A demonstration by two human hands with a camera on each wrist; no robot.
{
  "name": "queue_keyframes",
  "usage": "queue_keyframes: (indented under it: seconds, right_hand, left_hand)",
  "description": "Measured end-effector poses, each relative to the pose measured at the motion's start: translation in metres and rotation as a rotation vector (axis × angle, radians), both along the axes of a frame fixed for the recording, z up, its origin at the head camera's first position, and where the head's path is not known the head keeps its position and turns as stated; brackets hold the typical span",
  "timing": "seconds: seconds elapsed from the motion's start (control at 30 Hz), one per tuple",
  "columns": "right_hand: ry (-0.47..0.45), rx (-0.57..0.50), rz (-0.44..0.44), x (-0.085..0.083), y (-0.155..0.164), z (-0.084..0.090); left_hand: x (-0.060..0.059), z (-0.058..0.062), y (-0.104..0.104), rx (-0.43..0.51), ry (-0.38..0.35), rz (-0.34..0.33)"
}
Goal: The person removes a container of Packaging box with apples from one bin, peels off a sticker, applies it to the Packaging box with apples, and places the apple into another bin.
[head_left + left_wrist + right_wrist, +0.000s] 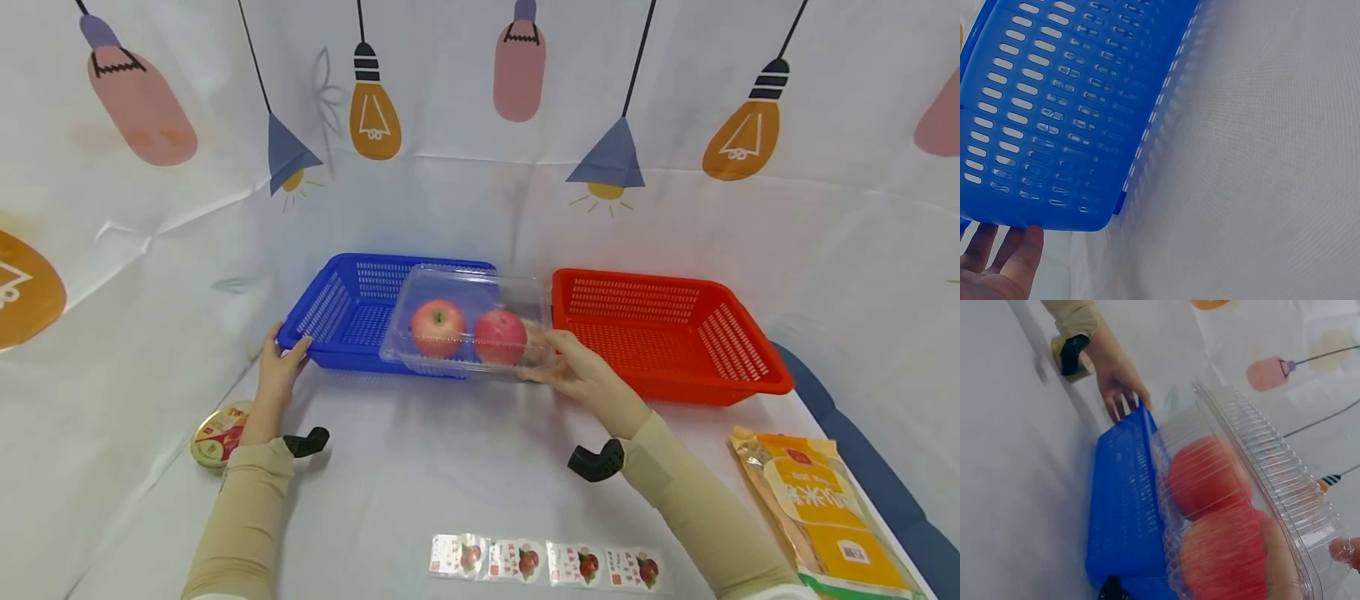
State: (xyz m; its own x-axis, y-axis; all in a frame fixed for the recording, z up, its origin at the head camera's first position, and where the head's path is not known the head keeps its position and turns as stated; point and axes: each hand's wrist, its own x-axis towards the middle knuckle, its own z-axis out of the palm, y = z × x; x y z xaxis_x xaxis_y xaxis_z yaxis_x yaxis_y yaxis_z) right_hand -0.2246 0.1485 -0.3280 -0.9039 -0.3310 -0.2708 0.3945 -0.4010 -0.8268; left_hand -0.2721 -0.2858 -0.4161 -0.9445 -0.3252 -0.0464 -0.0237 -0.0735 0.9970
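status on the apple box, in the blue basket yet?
Not yet. Done so far: the clear box is shut with two apples inside. In hand: the right hand holds it over the blue basket front rim; the left hand steadies the basket's corner. Left: setting the box down inside. Both baskets look empty.

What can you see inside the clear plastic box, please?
Two red apples lie side by side inside the clear plastic box. Their undersides and the box floor beneath them cannot be seen.
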Motion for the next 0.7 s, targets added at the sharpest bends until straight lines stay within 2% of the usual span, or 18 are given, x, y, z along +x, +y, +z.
queue_keyframes:
  seconds: [0.03,0.07,0.17,0.27,0.5,0.7]
  right_hand:
    - [-0.023,-0.001,-0.017,0.001,0.002,-0.001]
    - [-0.125,-0.081,-0.095,0.001,0.002,0.000]
    - [-0.161,-0.057,-0.129,0.006,0.007,-0.003]
    - [-0.149,-0.040,-0.123,0.014,0.015,-0.006]
    - [-0.103,-0.076,-0.093,0.035,0.033,-0.013]
    - [-0.059,-0.034,-0.070,0.053,0.045,-0.020]
  left_hand:
    - [0.000,0.000,0.000,0.001,0.002,0.001]
    - [0.000,0.000,0.000,0.005,0.004,0.000]
    - [-0.001,0.000,0.000,0.015,0.002,-0.006]
    - [0.000,-0.001,0.000,0.020,-0.007,-0.010]
    - [0.001,0.000,0.001,0.002,-0.022,-0.001]
    - [0.001,0.000,-0.001,-0.002,-0.019,-0.002]
